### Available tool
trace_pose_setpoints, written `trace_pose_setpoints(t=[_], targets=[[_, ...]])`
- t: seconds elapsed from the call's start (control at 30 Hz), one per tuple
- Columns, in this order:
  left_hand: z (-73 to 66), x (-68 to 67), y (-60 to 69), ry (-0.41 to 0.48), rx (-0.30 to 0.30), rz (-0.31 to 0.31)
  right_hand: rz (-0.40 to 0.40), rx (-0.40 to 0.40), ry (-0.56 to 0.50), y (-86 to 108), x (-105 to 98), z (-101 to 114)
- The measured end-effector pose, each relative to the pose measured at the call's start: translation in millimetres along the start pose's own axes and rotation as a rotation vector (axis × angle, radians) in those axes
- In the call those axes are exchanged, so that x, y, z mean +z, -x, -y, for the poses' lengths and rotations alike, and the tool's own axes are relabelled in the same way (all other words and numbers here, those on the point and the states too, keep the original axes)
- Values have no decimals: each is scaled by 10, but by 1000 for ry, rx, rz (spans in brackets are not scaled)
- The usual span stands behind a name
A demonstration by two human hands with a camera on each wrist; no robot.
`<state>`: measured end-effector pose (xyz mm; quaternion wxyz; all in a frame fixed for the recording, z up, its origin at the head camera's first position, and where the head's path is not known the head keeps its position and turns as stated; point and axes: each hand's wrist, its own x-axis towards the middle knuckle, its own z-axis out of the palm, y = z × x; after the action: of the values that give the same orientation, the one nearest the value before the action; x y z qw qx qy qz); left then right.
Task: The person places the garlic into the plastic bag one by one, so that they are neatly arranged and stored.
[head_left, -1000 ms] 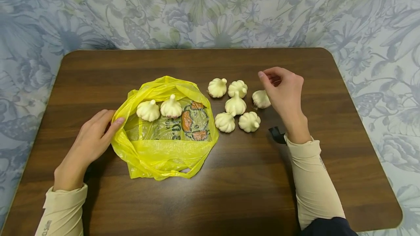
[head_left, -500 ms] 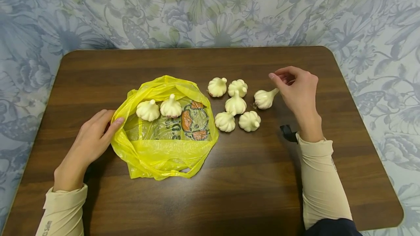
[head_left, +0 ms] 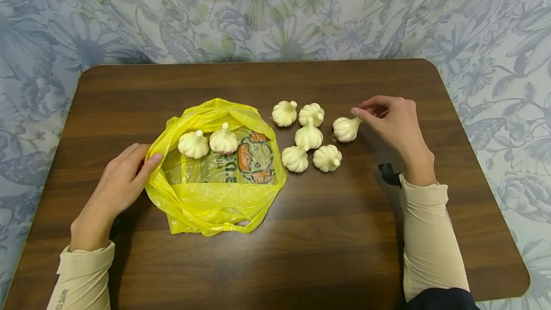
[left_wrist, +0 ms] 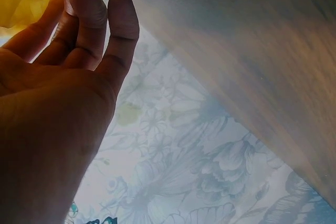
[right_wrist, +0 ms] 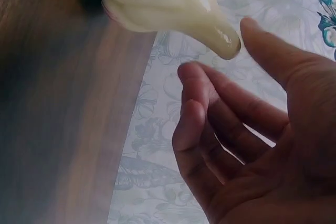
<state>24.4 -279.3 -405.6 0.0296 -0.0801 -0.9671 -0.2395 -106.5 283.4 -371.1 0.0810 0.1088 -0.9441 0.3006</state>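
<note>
A yellow plastic bag (head_left: pixel 215 200) lies spread on the table, its mouth facing up. My left hand (head_left: pixel 115 183) pinches the bag's left rim, thumb on the inner side and fingers outside. Inside the bag rest two garlic bulbs, the left bulb (head_left: pixel 193 144) and the right bulb (head_left: pixel 224 138). Beside a lone garlic bulb (head_left: pixel 345 130) is my right hand (head_left: pixel 393 121), its thumb and fingers parted around the end of the stem. In the right wrist view a gap shows between the stem (right_wrist: pixel 223 40) and the fingers.
Several more garlic bulbs form a loose group right of the bag, among them a middle bulb (head_left: pixel 308 136) and a front bulb (head_left: pixel 327 158). The brown wooden table (head_left: pixel 301 252) has rounded corners and backs onto a floral wall (head_left: pixel 275 13). A black strap (head_left: pixel 389 174) hangs by the right wrist.
My right hand has drawn back rightward from over the lone garlic bulb, uncovering its stem, then lowered toward the stem's end. The left hand and the bag stay in place.
</note>
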Motion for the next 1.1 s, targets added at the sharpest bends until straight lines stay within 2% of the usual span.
trace_pose_setpoints(t=[0.3, 0.57, 0.87, 1.1], targets=[[-1, 2, 2, 7, -4, 0, 21, -52, 22, 9, 3, -13], [0, -5, 4, 4, 0, -5, 29, -65, 44, -4, -2, 0], [8, 2, 7, 4, 18, -22, -100, -83, 4, 2, -79, 23], [10, -8, 14, 5, 17, -25, -133, -109, -29, -9, -97, 145]])
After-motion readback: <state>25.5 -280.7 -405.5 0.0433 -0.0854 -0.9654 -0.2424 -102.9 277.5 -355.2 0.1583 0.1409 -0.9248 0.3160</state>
